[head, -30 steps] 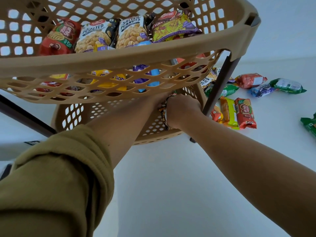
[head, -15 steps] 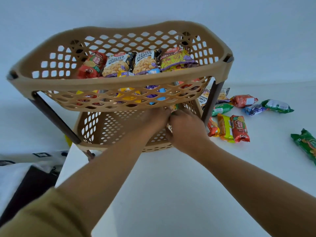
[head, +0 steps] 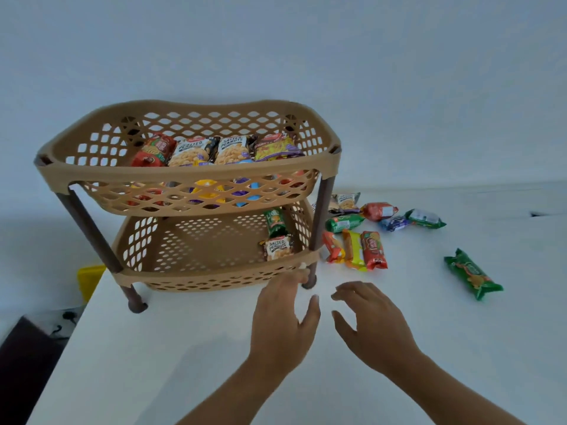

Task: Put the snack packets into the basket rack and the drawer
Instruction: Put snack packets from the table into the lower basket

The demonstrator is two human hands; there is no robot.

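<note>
A tan two-tier basket rack (head: 184,176) stands on the white table. Its top tier holds several snack packets (head: 214,150). In the right end of the lower tier lie a salted peanuts packet (head: 277,247) and a green packet (head: 274,220). My left hand (head: 283,323) hovers open in front of the rack's right front leg, its fingertips near the lower rim. Beside it, my right hand (head: 368,323) is open over the table and holds nothing. More packets (head: 356,250) lie on the table right of the rack, and a green packet (head: 472,274) lies farther right.
The table's left edge (head: 66,342) runs diagonally below the rack's left front leg. A yellow object (head: 89,279) and a dark shape (head: 24,363) sit beyond that edge. A pale wall stands behind.
Both hands have pulled back out of the lower tier, leaving the peanuts packet and the green packet inside. The view has drawn away from the rack.
</note>
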